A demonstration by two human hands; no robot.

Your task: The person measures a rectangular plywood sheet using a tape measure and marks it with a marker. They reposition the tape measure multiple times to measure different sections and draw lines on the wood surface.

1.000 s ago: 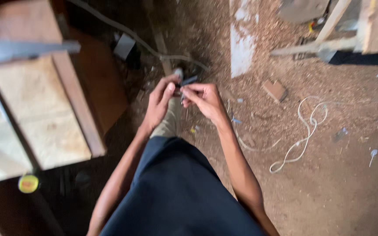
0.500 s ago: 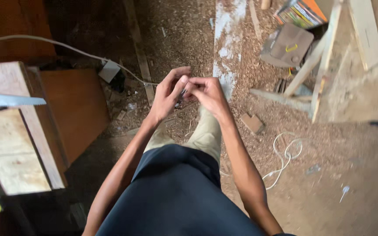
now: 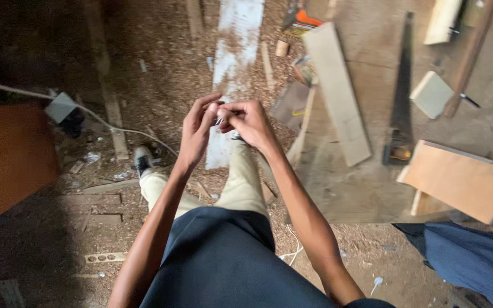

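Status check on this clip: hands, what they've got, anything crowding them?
Left hand and right hand together, fingertips pinching a small metal item, too small to identify. Handsaw and plank lie apart, on the right. Nothing crowding the hands.

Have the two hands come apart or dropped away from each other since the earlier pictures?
No. The left hand and right hand remain pressed together, pinching a small item. The camera itself swung, so drift against the sawdust floor cannot be judged.

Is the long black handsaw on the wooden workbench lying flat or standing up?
Lying flat. The long black handsaw rests on its side on the wooden workbench, blade pointing away, handle nearest the person.
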